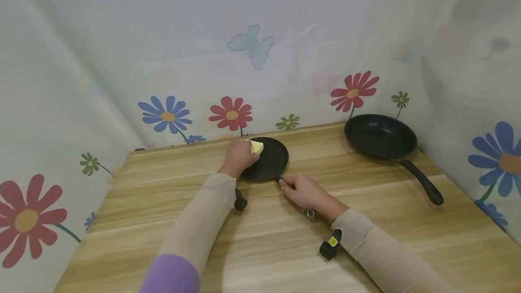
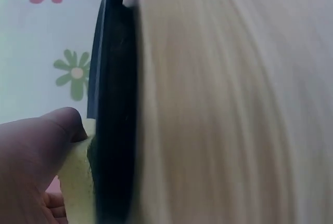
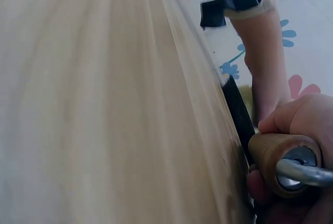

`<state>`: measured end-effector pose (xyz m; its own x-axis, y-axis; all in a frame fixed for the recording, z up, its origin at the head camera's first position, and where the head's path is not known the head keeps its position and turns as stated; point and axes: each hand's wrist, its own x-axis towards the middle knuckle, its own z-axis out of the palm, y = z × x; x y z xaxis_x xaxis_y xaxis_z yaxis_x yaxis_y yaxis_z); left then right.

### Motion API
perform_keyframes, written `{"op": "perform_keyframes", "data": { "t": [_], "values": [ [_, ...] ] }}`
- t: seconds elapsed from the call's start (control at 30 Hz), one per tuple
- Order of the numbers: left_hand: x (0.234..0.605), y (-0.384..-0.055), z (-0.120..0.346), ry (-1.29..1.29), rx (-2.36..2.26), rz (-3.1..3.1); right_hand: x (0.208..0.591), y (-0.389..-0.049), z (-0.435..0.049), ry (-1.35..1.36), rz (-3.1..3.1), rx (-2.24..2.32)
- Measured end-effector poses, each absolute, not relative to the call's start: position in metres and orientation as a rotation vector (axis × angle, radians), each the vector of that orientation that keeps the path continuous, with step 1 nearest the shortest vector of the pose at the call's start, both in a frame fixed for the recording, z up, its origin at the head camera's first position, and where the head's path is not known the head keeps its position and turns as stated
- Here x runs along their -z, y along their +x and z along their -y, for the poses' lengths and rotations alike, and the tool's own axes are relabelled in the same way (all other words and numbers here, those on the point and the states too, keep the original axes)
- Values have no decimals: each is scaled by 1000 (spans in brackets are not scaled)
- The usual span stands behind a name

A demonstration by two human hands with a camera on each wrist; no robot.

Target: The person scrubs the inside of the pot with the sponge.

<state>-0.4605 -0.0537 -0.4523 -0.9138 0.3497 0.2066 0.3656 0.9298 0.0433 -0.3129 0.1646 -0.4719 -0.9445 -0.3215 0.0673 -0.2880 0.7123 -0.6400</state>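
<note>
At the left, a pale wall covering (image 1: 122,58) with soft creases and printed daisies in red, blue and green meets the left edge of the desk (image 1: 142,198); it also runs behind the far edge, where a pale blue butterfly is printed. The desk top is light brown with long streaks of wood grain. A purple sleeve (image 1: 172,272) shows below a beige cuff, and a small black device (image 1: 240,200) sits at that wrist.

The left hand (image 1: 239,156) grips a pale yellow sponge (image 1: 256,146), a porous block with flat sides, its fingers and thumb bent about it. The sponge is against the upper face of a small pan (image 1: 273,159), near the middle of the desk's far edge. The pan is a shallow, matt black disc with a low rim; whether it lies fully flat on the desk is hard to tell.

To the right, the right hand (image 1: 305,192) is closed round the pan's handle (image 3: 268,148), a rounded brown piece, apparently wood, capped with metal and ending in a bent metal loop (image 3: 307,174). A second black device (image 1: 330,244), with a yellow label, sits at the right cuff. Near the desk's far right corner rests a larger frying pan (image 1: 380,137), dark, deeper and round, its long, smooth black handle slanting toward the right edge.
</note>
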Motion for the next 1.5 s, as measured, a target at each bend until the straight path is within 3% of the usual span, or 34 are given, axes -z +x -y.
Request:
{"op": "perform_keyframes", "data": {
  "t": [0.4, 0.73, 1.17, 1.5],
  "values": [
    [459, -457, 19, -511, 292, 2949, 473, -316, -164, -514, -2875, 1081],
    [457, -441, 5, -811, 304, 2988, 469, -311, -157, -373, -2943, 1022],
    [434, -412, 51, -1020, 534, 3107, 469, -309, -155, -257, -2927, 993],
    [438, -406, 102, -790, 732, 3047, 472, -319, -177, -188, -2952, 1094]
  ]
}}
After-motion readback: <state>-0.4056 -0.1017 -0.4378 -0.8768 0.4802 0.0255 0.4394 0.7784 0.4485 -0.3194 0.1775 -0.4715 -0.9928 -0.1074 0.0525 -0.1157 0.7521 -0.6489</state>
